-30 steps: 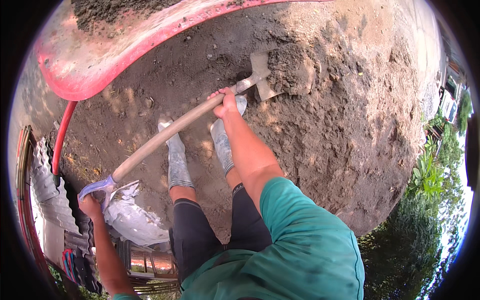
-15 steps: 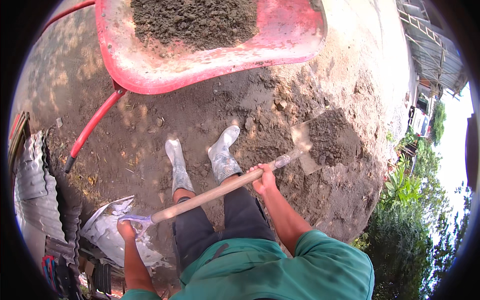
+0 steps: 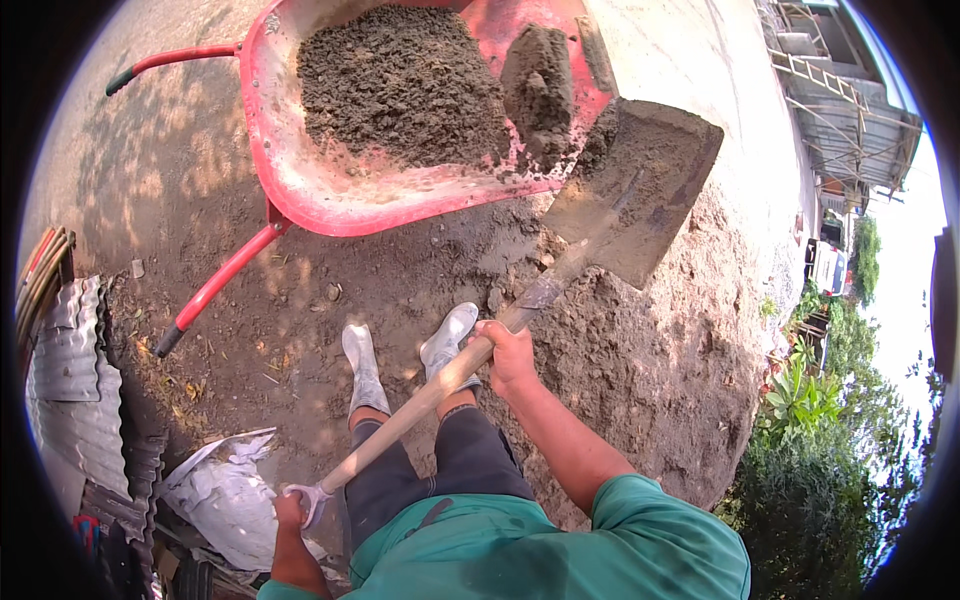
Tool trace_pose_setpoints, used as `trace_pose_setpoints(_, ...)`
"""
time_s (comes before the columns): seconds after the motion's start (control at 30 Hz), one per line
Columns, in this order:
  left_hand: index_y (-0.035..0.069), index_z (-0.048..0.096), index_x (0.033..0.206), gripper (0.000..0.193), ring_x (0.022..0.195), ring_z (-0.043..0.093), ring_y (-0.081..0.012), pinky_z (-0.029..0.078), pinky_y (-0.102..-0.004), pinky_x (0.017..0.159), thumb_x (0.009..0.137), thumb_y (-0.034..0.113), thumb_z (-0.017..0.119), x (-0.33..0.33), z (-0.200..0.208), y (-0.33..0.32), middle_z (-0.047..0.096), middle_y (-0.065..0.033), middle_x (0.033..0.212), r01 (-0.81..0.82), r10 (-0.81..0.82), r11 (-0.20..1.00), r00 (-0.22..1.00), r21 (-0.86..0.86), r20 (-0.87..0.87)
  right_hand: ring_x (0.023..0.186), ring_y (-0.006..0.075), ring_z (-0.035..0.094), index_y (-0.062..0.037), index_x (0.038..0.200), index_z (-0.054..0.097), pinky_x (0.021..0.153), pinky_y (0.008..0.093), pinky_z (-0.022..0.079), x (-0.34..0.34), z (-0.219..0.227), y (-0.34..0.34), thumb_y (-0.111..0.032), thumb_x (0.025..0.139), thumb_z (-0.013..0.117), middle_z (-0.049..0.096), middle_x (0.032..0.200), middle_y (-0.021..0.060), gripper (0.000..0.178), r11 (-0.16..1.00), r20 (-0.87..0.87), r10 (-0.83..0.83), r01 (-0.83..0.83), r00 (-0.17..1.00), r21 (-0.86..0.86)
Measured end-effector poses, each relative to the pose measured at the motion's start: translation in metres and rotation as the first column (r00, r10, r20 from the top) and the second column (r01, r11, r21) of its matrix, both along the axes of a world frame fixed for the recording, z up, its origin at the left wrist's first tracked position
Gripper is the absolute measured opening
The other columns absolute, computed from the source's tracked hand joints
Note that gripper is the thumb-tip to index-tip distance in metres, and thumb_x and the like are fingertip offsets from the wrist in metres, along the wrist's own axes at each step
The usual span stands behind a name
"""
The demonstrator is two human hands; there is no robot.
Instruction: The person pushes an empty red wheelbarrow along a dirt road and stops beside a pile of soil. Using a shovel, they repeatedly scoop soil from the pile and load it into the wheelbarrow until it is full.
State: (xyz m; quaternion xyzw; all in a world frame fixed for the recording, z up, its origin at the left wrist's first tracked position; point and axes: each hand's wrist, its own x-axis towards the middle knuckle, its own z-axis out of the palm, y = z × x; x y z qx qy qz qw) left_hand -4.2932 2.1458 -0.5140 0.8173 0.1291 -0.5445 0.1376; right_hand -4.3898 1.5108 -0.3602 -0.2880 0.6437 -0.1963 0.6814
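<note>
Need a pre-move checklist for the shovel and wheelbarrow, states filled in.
1. Right hand wrapped round the shovel's shaft: ok.
2. Left hand on the shovel's end grip: ok.
3. Blade clean: not ok, soil residue coats it.
4. Wheelbarrow upright, tray facing up: ok, a heap of soil inside.
5. Separate clump settled in the tray: cannot tell, it shows over the tray beside the heap.
6. Wheelbarrow's wheel secure: cannot tell, out of view.

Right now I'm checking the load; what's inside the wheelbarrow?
A dark soil heap, plus a clump toward the right, possibly airborne. The tray beneath the heap is covered.
</note>
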Motion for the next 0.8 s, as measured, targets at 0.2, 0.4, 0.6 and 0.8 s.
trace_pose_setpoints(0.2, 0.000, 0.054, 0.089, 0.019, 0.052, 0.055, -0.0220, 0.043, -0.0364, 0.041, 0.072, 0.009, 0.059, 0.078, 0.008, -0.116, 0.055, -0.0089, 0.062, -0.290, 0.307, 0.950, 0.934, -0.112, 0.184, 0.072, 0.0222, 0.055, -0.0061, 0.080, 0.047, 0.074, 0.0403, 0.049, -0.057, 0.009, -0.024, -0.004, 0.077, 0.057, 0.052, 0.075, 0.0074, 0.010, 0.958, 0.089, -0.288, 0.287, 0.954, 0.018)
trace_pose_setpoints(0.4, 0.001, 0.050, 0.087, 0.013, 0.042, 0.046, -0.0156, 0.039, -0.0294, 0.038, 0.075, 0.004, 0.055, 0.128, 0.046, -0.173, 0.050, -0.0041, 0.061, -0.185, 0.347, 0.876, 0.883, -0.446, 0.315, 0.058, 0.0172, 0.046, -0.0082, 0.078, 0.046, 0.063, 0.0372, 0.048, -0.117, -0.075, -0.025, -0.015, 0.082, 0.056, 0.045, 0.067, 0.0031, 0.013, 0.750, -0.042, -0.654, 0.655, 0.755, 0.097)
trace_pose_setpoints(0.6, -0.003, 0.052, 0.081, 0.012, 0.062, 0.051, -0.0201, 0.044, -0.0319, 0.061, 0.077, 0.008, 0.052, 0.215, 0.200, -0.135, 0.051, -0.0080, 0.068, 0.522, -0.403, 0.839, 0.408, 0.153, 0.819, 0.055, 0.0198, 0.047, -0.0070, 0.071, 0.045, 0.062, 0.0386, 0.047, -0.042, -0.190, 0.077, -0.013, 0.075, 0.058, 0.044, 0.061, 0.0053, 0.015, 0.580, 0.123, -0.745, 0.544, 0.656, 0.606)
trace_pose_setpoints(0.8, -0.003, 0.059, 0.084, 0.016, 0.072, 0.058, -0.0323, 0.045, -0.0414, 0.067, 0.079, 0.010, 0.051, 0.302, 0.343, -0.174, 0.061, -0.0167, 0.081, 0.219, -0.639, 0.768, 0.202, 0.601, 0.743, 0.062, 0.0216, 0.049, -0.0071, 0.073, 0.047, 0.067, 0.0401, 0.049, 0.101, -0.200, 0.149, -0.016, 0.073, 0.058, 0.047, 0.066, 0.0067, 0.014, 0.344, 0.192, -0.826, 0.203, 0.530, 0.917)
